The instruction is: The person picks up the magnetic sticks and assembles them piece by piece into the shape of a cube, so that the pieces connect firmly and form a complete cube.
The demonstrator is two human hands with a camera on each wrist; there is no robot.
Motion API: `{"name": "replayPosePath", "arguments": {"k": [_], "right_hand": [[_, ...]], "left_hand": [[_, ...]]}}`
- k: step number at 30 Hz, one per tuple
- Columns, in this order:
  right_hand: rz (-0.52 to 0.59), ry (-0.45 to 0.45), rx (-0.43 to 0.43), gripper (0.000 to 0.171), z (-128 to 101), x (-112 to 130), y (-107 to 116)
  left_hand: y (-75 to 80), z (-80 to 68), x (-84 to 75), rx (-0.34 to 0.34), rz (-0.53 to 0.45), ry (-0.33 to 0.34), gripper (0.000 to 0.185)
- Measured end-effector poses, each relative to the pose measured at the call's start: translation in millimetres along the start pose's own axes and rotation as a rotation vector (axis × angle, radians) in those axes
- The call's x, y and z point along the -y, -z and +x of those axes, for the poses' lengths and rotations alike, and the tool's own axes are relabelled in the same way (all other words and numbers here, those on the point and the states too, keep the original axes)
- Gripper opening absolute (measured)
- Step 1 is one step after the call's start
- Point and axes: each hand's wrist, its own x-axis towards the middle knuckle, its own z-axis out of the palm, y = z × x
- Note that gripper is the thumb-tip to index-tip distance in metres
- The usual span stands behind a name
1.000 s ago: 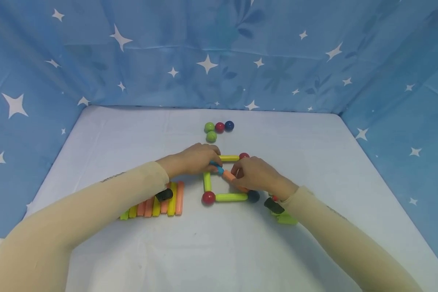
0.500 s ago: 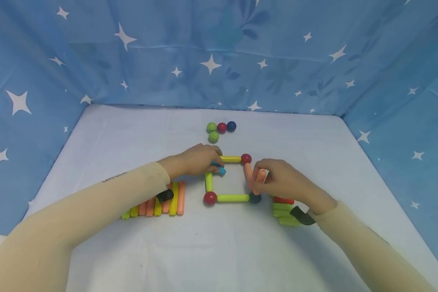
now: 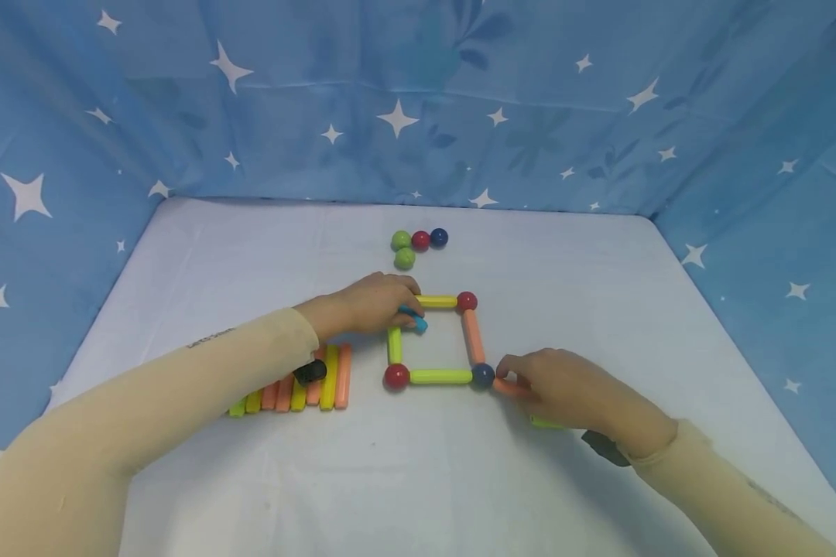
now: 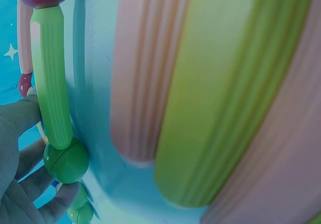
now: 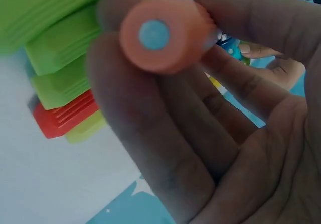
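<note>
Pinching an orange rod (image 3: 510,387) in the right hand (image 3: 571,391), tip touching the dark blue ball (image 3: 483,374) at frame centre; left hand (image 3: 369,304) curled on a blue piece (image 3: 415,319), steadying the square's upper left corner

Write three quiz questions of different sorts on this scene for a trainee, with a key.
1. True or false: the right hand grips a green stick.
2. Which colour is the ball nearest the right hand? A red, B dark blue, C green.
3. Fill in: the left hand pinches a ___ piece at the square's far left corner.

Key: 1 false, it grips an orange stick; 2 B; 3 blue.
</note>
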Motion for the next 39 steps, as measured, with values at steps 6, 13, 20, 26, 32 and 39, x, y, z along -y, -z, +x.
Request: {"name": "replayPosePath", "arguments": {"k": [6,13,20,26,32,39], "right_hand": [[0.022,0.000,0.037,0.038,1.2,1.7,2.7],[0.013,-0.051,0.033,0.043,1.3,1.4,12.4],[0.022,-0.030,-0.253,0.050,24.4,15.6,28.0],[0.166,0.002,-0.265,0.045,56.4,37.9,26.4],[0.205,-0.002,-0.139,0.042,79.3,43.6,16.0],[0.134,-0.007,-0.150,0.038,87.5,44.1,5.6]], "left_hand": [[-0.8,-1.5,-0.9,0.001,-0.008,0.002,0.028],[-1.4,-2.2,-1.1,0.007,-0.002,-0.008,0.027],[-2.2,-3.8,1.5,-0.003,-0.025,-0.004,0.027],[-2.0,-4.8,2.7,-0.007,-0.041,-0.012,0.028],[0.5,-5.0,2.5,-0.001,-0.064,-0.010,0.029],[1.2,-6.4,4.3,0.005,-0.075,-0.013,0.028]]}}
